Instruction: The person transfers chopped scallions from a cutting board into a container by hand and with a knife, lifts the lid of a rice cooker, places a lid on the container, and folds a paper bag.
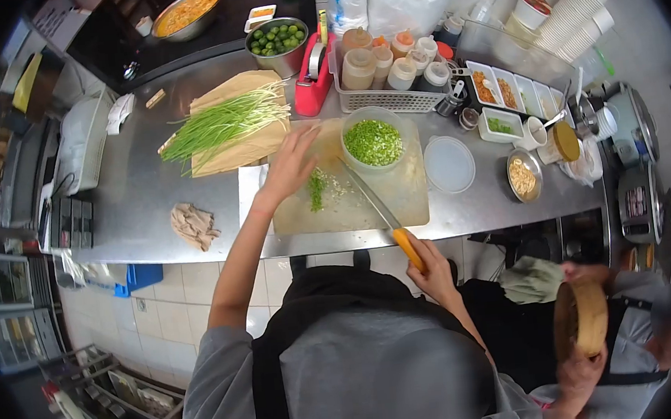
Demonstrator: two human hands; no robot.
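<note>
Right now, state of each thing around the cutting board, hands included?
Right hand: gripping knife
Knife: blade over cutting board
Left hand: open, fingers extended
Clear tub: uncovered, holding chopped greens
Round lid: off, lying flat
Loose greens: chopped, scattered on the board
Green stalks: unchopped, piled
Cloth: crumpled
Lime bowl: uncovered

A stainless-steel counter (136,215) runs from left to right, with a pale cutting board (391,208) lying near the middle of its near edge and a crumpled tan cloth (195,226) off to the left. Beyond the cloth is a sheet of brown paper (244,155) bearing long green stalks (224,123), and along the far side stand a metal bowl (281,65) of small green citrus, a red tape dispenser (313,88) and a plastic basket (390,102) of sauce bottles. Right of the board rest a round translucent lid (450,164) and a metal bowl of pale pieces (539,181).
</note>
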